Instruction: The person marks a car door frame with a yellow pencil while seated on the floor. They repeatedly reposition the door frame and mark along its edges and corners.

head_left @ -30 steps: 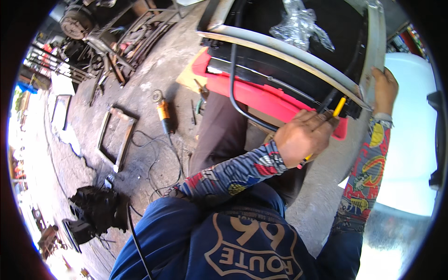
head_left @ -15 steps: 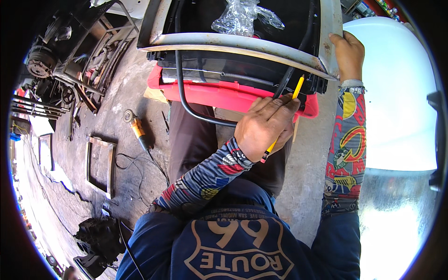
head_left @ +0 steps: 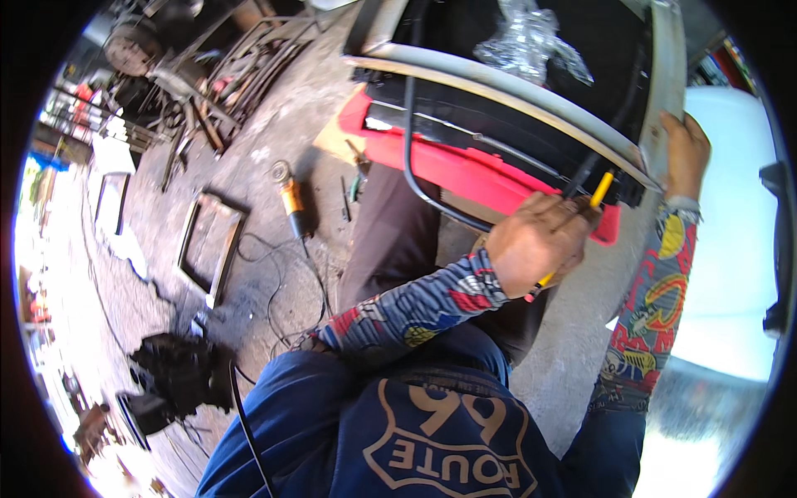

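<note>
In my left hand (head_left: 541,242) is a yellow pencil (head_left: 603,189), its tip end pointing up and away toward the corner of a rusty metal frame (head_left: 498,98). The fingers are closed round it, close to a black hose (head_left: 409,149); whether they also touch the hose I cannot tell. My right hand (head_left: 687,158) grips the right side bar of the frame, its fingers partly hidden. Under the frame lies a black body (head_left: 440,126) with a red base (head_left: 448,162). Crumpled clear plastic (head_left: 527,41) rests within the frame.
On the floor to the left lie an angle grinder (head_left: 289,197) with its cord and a smaller rectangular metal frame (head_left: 227,259). A black machine part (head_left: 178,373) sits nearer. Scrap metal (head_left: 191,108) is piled at far left. A large pale, smooth panel (head_left: 726,216) stands at right.
The whole view has turned and shifted, so everything appears further right and tilted. My left hand still holds the pencil and my right hand still grips the frame.
</note>
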`<state>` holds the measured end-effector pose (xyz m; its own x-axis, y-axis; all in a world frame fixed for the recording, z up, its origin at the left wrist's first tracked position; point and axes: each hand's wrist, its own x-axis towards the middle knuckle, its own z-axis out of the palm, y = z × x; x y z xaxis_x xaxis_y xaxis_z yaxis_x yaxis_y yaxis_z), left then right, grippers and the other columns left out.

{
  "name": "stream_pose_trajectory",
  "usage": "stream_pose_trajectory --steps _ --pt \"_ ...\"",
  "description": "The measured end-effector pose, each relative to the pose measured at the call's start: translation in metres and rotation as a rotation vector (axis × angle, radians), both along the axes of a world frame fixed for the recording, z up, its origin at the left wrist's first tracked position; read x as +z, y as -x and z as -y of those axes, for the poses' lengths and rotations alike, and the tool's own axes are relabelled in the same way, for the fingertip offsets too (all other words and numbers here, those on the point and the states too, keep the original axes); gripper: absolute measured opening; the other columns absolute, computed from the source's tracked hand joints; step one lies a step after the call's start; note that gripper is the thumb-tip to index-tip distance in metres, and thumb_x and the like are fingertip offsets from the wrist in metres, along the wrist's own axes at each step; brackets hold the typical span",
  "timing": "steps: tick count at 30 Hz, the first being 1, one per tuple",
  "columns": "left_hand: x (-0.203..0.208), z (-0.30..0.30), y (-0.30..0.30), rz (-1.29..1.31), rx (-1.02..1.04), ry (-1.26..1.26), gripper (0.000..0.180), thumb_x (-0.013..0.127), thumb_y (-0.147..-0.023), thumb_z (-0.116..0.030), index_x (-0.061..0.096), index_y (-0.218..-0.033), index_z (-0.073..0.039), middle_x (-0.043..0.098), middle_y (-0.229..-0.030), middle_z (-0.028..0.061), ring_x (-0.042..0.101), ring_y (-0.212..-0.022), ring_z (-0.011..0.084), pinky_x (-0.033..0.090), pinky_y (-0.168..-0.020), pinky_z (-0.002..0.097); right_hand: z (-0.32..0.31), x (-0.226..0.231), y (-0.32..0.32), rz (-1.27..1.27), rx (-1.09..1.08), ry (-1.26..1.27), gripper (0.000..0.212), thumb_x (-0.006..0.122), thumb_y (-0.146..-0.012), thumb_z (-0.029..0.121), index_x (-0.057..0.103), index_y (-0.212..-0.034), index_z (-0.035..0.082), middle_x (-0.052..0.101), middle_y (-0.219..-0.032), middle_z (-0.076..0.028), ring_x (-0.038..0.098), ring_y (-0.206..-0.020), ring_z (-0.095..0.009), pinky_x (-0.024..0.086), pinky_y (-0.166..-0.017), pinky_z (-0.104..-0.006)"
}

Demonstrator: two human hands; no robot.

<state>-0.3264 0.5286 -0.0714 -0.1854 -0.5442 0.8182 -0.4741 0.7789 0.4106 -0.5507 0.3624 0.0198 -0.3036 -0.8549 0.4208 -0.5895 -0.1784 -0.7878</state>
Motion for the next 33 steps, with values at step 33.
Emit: stream_pose_trajectory --steps 33 --pt "-0.002 0.001 -0.003 -0.047 -0.043 -0.009 0.039 0.071 -0.076 0.0 0.067 -0.114 0.0 0.07 -0.109 0.0174 0.069 -0.1 0.0287 0.053 -0.087 0.0376 -0.001 0.0 0.001 -0.044 -0.006 0.001 0.035 0.068 -0.084 0.02 0.072 -0.107 -0.006 0.074 -0.093 -0.015 0.065 -0.084 -0.024 0.049 -0.084 -0.0355"
